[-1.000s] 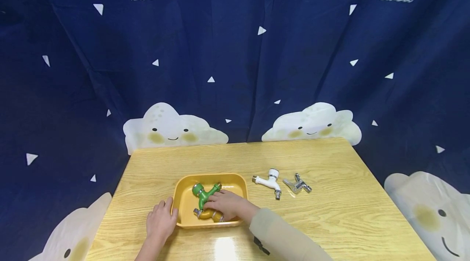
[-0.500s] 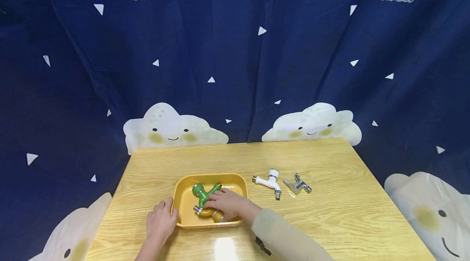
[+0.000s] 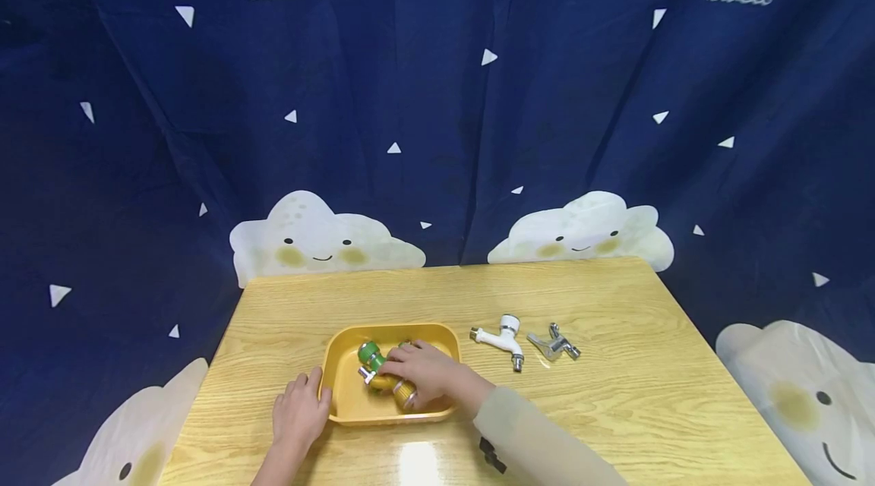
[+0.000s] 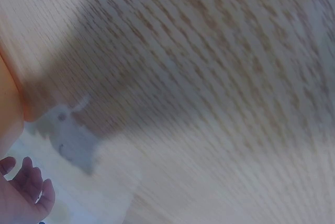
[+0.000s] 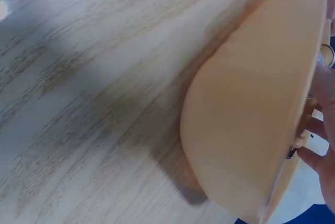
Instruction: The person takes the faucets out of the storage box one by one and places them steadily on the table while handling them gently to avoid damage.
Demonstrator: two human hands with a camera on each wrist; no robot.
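Note:
My right hand (image 3: 429, 373) reaches into a yellow plastic tray (image 3: 383, 421) and grips a yellow tap (image 3: 405, 395) with a ribbed knob and a metal end. Partly behind that hand and the yellow tap lies a green tap (image 3: 370, 354). At the tray's left wall rests my left hand (image 3: 299, 408), its fingertips right at the rim. In the left wrist view, the fingers of the left hand (image 4: 29, 192) are loosely bent near the tray (image 4: 8, 103). The right wrist view shows the tray's outer wall (image 5: 246, 109), with my right hand (image 5: 323, 124) over its rim.
On the wooden table (image 3: 615, 410), right of the tray, lie a white tap (image 3: 503, 340) and a chrome tap (image 3: 555, 343). A dark blue curtain (image 3: 437, 91) with clouds and triangles hangs behind the table and along both sides.
My right hand has moved slightly up and to the right, and the yellow tap has turned and shifted with it over the green tap. The left hand stays put.

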